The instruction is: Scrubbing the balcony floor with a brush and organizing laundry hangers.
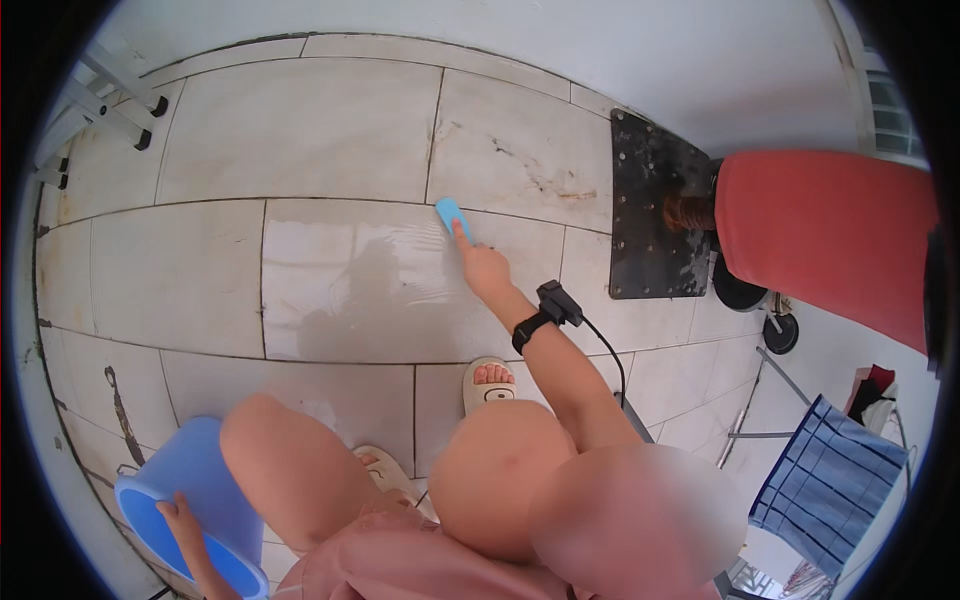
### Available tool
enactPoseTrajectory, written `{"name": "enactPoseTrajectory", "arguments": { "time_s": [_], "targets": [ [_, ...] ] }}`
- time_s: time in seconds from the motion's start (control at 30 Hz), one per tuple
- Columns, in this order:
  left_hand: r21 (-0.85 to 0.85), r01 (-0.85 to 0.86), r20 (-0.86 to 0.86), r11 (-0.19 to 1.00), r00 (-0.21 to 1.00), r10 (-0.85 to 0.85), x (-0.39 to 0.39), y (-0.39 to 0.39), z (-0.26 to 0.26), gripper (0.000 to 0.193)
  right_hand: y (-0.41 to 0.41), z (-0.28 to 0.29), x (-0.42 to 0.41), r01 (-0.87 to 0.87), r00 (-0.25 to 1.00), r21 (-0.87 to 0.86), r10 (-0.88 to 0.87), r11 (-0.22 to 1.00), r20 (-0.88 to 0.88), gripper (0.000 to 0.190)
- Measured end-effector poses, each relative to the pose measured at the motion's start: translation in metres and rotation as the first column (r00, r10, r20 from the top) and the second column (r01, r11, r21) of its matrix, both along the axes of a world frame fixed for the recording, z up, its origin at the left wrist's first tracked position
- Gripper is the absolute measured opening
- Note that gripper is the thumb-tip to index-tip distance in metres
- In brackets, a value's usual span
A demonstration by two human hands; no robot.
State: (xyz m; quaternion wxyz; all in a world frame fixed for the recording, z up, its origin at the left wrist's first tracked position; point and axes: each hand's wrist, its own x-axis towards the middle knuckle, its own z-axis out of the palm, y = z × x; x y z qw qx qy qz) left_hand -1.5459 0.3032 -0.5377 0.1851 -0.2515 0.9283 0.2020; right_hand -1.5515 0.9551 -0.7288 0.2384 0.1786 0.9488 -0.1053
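My right hand reaches forward to the floor and holds a light blue block-shaped scrubber, the index finger stretched along its top. Whether it is a sponge or a brush cannot be told. It lies against a pale floor tile, by the joint at that tile's far edge. A wet, glossy film with streaks covers much of this tile. At the lower left, my left hand grips the rim of a blue plastic bucket beside my knee. The bucket's bottom inside is hidden.
A black metal base plate with a rusty post and a red padded column stand at the right. Metal ladder-like legs are at the far left. A checked blue cloth hangs on a rack. My slippered foot is near the wet tile.
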Motion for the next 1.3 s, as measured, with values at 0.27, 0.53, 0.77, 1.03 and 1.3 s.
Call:
{"name": "enactPoseTrajectory", "arguments": {
  "time_s": [0.27, 0.53, 0.77, 1.03, 1.3],
  "targets": [
    [-0.005, -0.084, -0.007, 0.996, 0.996, 0.084, -0.006, -0.009, -0.003, 0.031, 0.158, -0.035, 0.052, 0.550, 0.835, 0.135, -0.539, 0.824, -0.106, 0.069],
    [-0.032, -0.207, -0.061, 0.978, 0.977, 0.205, 0.003, 0.040, 0.027, 0.034, 0.151, -0.028, 0.033, 0.315, 0.949, 0.098, -0.311, 0.944, -0.050, 0.071],
    [-0.001, -0.273, -0.112, 0.962, 0.956, 0.271, -0.008, 0.085, 0.031, 0.037, 0.125, -0.048, -0.006, 0.298, 0.926, -0.023, -0.294, 0.954, -0.237, 0.062],
    [-0.018, -0.309, -0.168, 0.951, 0.939, 0.302, -0.008, 0.106, 0.047, 0.039, 0.215, -0.023, 0.027, 0.550, 0.830, 0.050, -0.539, 0.834, -0.141, 0.061],
    [-0.036, -0.264, -0.150, 0.964, 0.955, 0.256, -0.005, 0.106, 0.037, 0.039, 0.093, -0.045, -0.063, -0.094, 0.985, -0.112, 0.076, 0.989, -0.155, 0.067]
  ]
}}
